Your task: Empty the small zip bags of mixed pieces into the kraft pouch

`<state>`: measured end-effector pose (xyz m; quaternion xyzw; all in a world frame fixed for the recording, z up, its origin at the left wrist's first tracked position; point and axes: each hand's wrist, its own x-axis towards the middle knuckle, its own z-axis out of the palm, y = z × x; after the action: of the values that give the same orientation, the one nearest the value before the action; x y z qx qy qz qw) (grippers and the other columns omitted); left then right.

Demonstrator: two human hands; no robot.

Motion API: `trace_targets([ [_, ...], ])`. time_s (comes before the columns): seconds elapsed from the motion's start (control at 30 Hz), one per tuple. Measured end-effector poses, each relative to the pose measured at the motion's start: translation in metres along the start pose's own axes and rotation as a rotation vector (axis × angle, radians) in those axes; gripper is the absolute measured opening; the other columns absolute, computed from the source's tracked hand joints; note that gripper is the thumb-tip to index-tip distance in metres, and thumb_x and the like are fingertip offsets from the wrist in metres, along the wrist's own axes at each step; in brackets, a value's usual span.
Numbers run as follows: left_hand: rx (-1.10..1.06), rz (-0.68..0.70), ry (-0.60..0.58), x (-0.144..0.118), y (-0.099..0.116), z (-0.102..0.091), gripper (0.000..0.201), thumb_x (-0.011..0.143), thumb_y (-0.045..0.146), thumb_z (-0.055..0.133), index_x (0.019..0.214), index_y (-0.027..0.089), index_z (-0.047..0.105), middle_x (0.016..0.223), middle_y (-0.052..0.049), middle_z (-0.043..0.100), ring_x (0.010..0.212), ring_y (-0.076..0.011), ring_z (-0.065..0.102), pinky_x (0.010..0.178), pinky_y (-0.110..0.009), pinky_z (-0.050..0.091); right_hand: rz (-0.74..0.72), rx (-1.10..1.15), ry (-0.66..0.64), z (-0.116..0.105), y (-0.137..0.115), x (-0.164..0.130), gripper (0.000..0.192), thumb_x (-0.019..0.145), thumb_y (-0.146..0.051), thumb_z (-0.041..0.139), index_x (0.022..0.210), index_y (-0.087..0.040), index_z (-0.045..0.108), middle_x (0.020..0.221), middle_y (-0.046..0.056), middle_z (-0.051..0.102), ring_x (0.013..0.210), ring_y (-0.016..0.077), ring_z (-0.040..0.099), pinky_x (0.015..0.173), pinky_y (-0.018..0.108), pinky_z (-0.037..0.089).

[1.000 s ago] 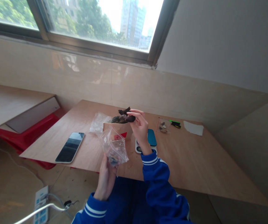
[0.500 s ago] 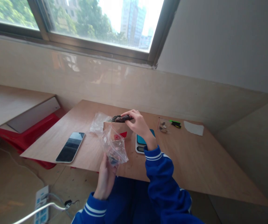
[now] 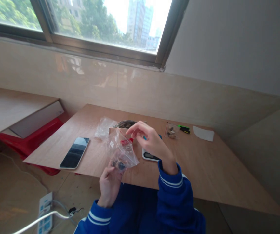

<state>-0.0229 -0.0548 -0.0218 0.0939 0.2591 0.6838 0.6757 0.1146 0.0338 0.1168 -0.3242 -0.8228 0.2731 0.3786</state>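
Holding a small clear plastic zip bag [image 3: 121,152] by its bottom: left hand [image 3: 109,186] pinched shut there, over the plywood table's [image 3: 203,175] near edge. Right hand [image 3: 152,141], fingers loosely curled and empty, at the bag's two o'clock. Best kept upright, mouth spread, beside the brown cardboard box [image 3: 125,133] at twelve o'clock.

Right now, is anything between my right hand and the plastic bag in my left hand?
Nothing visible. The right hand hovers right at the top of the clear plastic bag, which the left hand grips from below.

One head camera (worn) looks forward, down over the table [image 3: 203,175].
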Motion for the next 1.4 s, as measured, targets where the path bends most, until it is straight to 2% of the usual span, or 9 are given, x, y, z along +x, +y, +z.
trace_targets([
  [0.2, 0.174, -0.034, -0.067, -0.004, -0.004, 0.001, 0.046, 0.068, 0.018, 0.069, 0.114, 0.021, 0.069, 0.111, -0.008, 0.071, 0.112, -0.0287, 0.061, 0.103, -0.045, 0.042, 0.222, -0.027, -0.191, 0.011, 0.002, -0.037, 0.022, 0.086, -0.005, 0.050, 0.082, -0.017, 0.068, 0.086, 0.003, 0.068, 0.080, 0.0145, 0.065, 0.073, 0.026, 0.051],
  [0.3, 0.258, -0.048, -0.072, -0.006, -0.005, 0.003, 0.042, 0.070, 0.022, 0.074, 0.111, 0.020, 0.070, 0.116, -0.009, 0.070, 0.117, -0.0300, 0.060, 0.104, -0.043, 0.043, 0.278, 0.048, -0.283, 0.012, 0.009, -0.050, 0.013, 0.086, -0.018, 0.061, 0.095, -0.018, 0.071, 0.094, 0.004, 0.069, 0.079, 0.0150, 0.066, 0.070, 0.026, 0.053],
  [0.43, 0.308, -0.027, -0.059, -0.006, -0.004, 0.008, 0.047, 0.067, 0.022, 0.080, 0.113, 0.021, 0.069, 0.115, -0.011, 0.071, 0.116, -0.0303, 0.061, 0.102, -0.040, 0.046, 0.267, 0.090, -0.317, 0.011, 0.013, -0.061, 0.035, 0.084, -0.028, 0.068, 0.119, -0.024, 0.065, 0.107, 0.005, 0.068, 0.090, 0.0188, 0.066, 0.078, 0.030, 0.055],
  [0.53, 0.341, -0.009, -0.059, -0.007, -0.003, 0.011, 0.054, 0.066, 0.020, 0.081, 0.118, 0.020, 0.066, 0.112, -0.011, 0.072, 0.113, -0.0303, 0.063, 0.098, -0.038, 0.049, 0.243, 0.114, -0.323, 0.012, 0.017, -0.064, 0.037, 0.081, -0.025, 0.070, 0.118, -0.026, 0.065, 0.111, 0.005, 0.067, 0.096, 0.0206, 0.066, 0.084, 0.034, 0.054],
  [0.8, 0.302, 0.087, 0.047, -0.006, 0.016, 0.002, 0.056, 0.068, 0.022, 0.077, 0.122, 0.018, 0.063, 0.112, -0.013, 0.072, 0.103, -0.0294, 0.069, 0.090, -0.037, 0.054, 0.193, 0.341, -0.246, -0.020, 0.023, -0.050, 0.042, 0.075, -0.025, 0.076, 0.114, -0.021, 0.064, 0.106, 0.005, 0.068, 0.091, 0.0173, 0.067, 0.085, 0.033, 0.056],
  [1.0, 0.291, 0.189, 0.116, -0.009, 0.036, -0.004, 0.051, 0.071, 0.023, 0.072, 0.121, 0.018, 0.063, 0.115, -0.012, 0.071, 0.101, -0.0266, 0.069, 0.089, -0.036, 0.056, -0.002, 0.181, 0.335, -0.012, 0.033, 0.007, 0.043, 0.076, -0.015, 0.070, 0.116, -0.024, 0.057, 0.110, 0.005, 0.064, 0.093, 0.0162, 0.064, 0.084, 0.032, 0.056],
  [1.1, 0.289, 0.208, 0.114, -0.010, 0.038, -0.004, 0.050, 0.073, 0.022, 0.070, 0.122, 0.019, 0.064, 0.118, -0.011, 0.070, 0.101, -0.0252, 0.068, 0.089, -0.035, 0.056, -0.090, 0.005, 0.278, 0.006, 0.044, 0.025, 0.036, 0.082, -0.005, 0.052, 0.113, -0.023, 0.061, 0.111, 0.006, 0.062, 0.099, 0.0166, 0.063, 0.091, 0.034, 0.054],
  [1.23, 0.287, 0.220, 0.115, -0.009, 0.039, -0.005, 0.049, 0.074, 0.022, 0.068, 0.123, 0.020, 0.063, 0.120, -0.010, 0.069, 0.099, -0.0248, 0.069, 0.090, -0.037, 0.055, -0.141, -0.117, 0.128, 0.016, 0.054, 0.024, 0.056, 0.083, 0.003, 0.033, 0.123, -0.025, 0.062, 0.128, 0.007, 0.057, 0.122, 0.0167, 0.054, 0.106, 0.036, 0.044],
  [1.4, 0.275, 0.212, 0.111, -0.009, 0.036, -0.007, 0.049, 0.075, 0.022, 0.069, 0.123, 0.021, 0.063, 0.122, -0.010, 0.068, 0.099, -0.0240, 0.069, 0.088, -0.034, 0.056, -0.123, -0.169, 0.201, 0.012, 0.055, 0.022, 0.048, 0.083, 0.000, 0.043, 0.119, -0.023, 0.063, 0.122, 0.006, 0.060, 0.119, 0.0179, 0.054, 0.104, 0.036, 0.044],
])
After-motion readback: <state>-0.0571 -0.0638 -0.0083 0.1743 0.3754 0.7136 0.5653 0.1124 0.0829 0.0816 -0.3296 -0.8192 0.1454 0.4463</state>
